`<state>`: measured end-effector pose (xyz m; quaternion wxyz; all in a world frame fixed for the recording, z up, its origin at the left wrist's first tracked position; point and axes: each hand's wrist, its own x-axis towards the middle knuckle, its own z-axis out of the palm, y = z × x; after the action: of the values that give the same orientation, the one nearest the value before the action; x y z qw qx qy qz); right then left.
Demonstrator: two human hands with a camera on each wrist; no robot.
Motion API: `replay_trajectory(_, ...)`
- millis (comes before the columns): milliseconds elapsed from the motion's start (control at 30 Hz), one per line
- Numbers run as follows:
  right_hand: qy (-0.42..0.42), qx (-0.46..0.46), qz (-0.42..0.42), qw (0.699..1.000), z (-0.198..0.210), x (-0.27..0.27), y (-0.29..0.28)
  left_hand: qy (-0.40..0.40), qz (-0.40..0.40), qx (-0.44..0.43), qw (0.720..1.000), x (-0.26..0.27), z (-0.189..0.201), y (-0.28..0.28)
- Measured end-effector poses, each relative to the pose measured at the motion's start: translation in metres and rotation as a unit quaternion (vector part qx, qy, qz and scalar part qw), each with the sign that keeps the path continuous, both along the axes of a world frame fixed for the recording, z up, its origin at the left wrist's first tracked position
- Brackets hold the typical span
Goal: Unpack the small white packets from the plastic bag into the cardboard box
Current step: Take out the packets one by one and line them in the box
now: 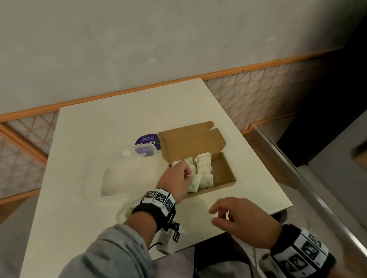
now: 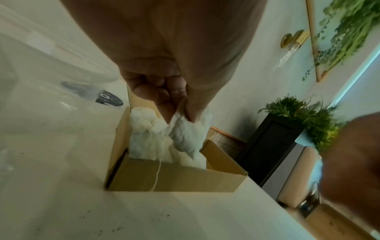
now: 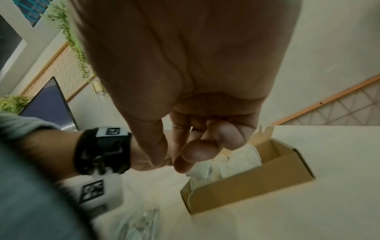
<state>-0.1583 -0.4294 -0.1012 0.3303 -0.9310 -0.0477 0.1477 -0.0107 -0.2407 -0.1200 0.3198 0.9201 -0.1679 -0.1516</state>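
Note:
An open cardboard box [image 1: 223,175] stands in the middle of the table, lid flap up at the back. Several small white packets [image 1: 204,169] fill its left and middle part; the right end shows bare cardboard. My left hand [image 1: 187,173] hangs over the box's left end and pinches one white packet [image 2: 186,138] by its top between thumb and fingertips. A thin string [image 2: 157,175] hangs over the box's near wall [image 2: 174,178]. The clear plastic bag [image 1: 127,178] lies flat to the left of the box. My right hand [image 1: 219,216] hovers near the table's front edge, fingers [image 3: 195,151] loosely curled, holding nothing.
A round purple sticker [image 1: 146,144] lies behind the bag, beside the box's lid. The white table [image 1: 98,239] ends just under my right hand. A black planter with greenery [image 2: 273,146] stands beyond the table's right side. A wall with orange trim runs behind.

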Motion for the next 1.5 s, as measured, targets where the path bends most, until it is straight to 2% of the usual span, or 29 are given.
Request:
replay_trajectory(233,0.045,-0.005,0.008,0.999,-0.008,-0.025,-0.008,0.008,-0.065,0.156,0.986,0.006,-0.021,-0.006)
replay_trajectory(300,0.043,-0.005,0.010,0.999,-0.008,-0.027,-0.008,-0.002,-0.066,0.172,0.983,0.008,-0.024,-0.009)
replay_trajectory(500,0.040,-0.009,0.027,0.999,-0.008,-0.021,-0.005,-0.006,-0.036,0.153,0.988,0.007,-0.021,-0.010)
replay_trajectory(600,0.026,-0.006,0.043,0.999,-0.006,-0.008,0.008,0.018,-0.018,0.059,0.998,0.003,-0.003,0.006)
replay_trajectory(667,0.011,-0.007,0.063,0.998,-0.006,0.004,0.021,0.003,-0.006,0.006,1.000,-0.003,0.016,0.023)
replay_trajectory(767,-0.020,-0.008,0.098,0.995,-0.006,0.028,0.046,-0.036,0.012,-0.029,0.999,-0.018,0.048,0.056)
replay_trajectory(867,-0.040,0.018,0.132,0.990,-0.003,0.053,0.080,-0.051,0.041,-0.003,0.998,-0.034,0.069,0.102)
replay_trajectory(1000,-0.063,0.021,0.190,0.980,0.005,0.076,0.128,-0.061,0.071,0.108,0.990,-0.055,0.068,0.157)
replay_trajectory(1100,-0.052,-0.030,0.255,0.965,0.002,0.085,0.155,-0.030,0.079,0.154,0.984,-0.074,0.049,0.180)
replay_trajectory(1200,-0.023,-0.142,0.311,0.940,-0.007,0.089,0.176,0.010,0.087,0.145,0.985,-0.088,0.032,0.188)
replay_trajectory(1333,-0.027,-0.249,0.309,0.918,-0.012,0.088,0.191,0.073,0.095,0.126,0.985,-0.095,0.018,0.182)
replay_trajectory(1500,-0.039,-0.259,0.288,0.921,-0.013,0.091,0.192,0.071,0.077,0.110,0.988,-0.095,0.010,0.178)
